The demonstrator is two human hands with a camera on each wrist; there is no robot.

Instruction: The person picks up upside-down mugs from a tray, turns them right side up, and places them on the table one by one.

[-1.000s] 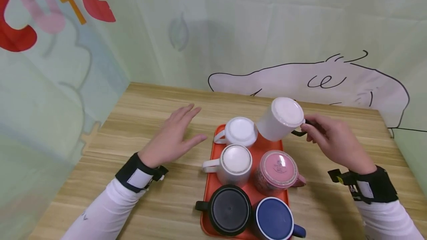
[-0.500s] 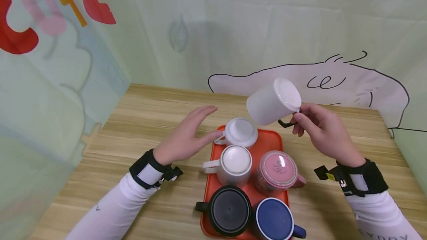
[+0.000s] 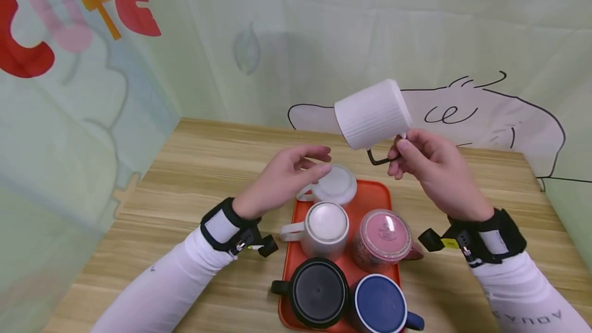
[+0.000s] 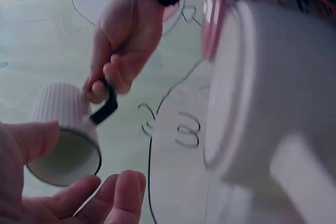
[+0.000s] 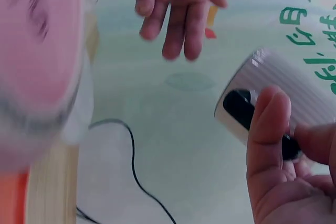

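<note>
My right hand (image 3: 439, 176) pinches the black handle of a white ribbed mug (image 3: 372, 114) and holds it up beyond the far end of a red tray (image 3: 374, 189). The mug is tilted, its base up to the right and its mouth down to the left. In the left wrist view the mouth of the ribbed mug (image 4: 65, 158) shows it hollow. My left hand (image 3: 279, 181), fingers loosely bent, hovers in front of a white mug (image 3: 339, 186) on the tray and holds nothing. In the right wrist view the left hand (image 5: 176, 11) stands apart from the ribbed mug.
Upside down on the tray stand a second white mug (image 3: 325, 227), a pink mug (image 3: 384, 235), a black mug (image 3: 319, 292) and a blue mug (image 3: 380, 302). Several handles stick out past the tray's sides. A printed cloth (image 3: 208, 40) rises behind the wooden table (image 3: 222, 140).
My right hand has lifted the ribbed mug off the tray's far right corner, up and to the left, tipping it further. The left hand has moved right, towards the mug, its fingers bending.
</note>
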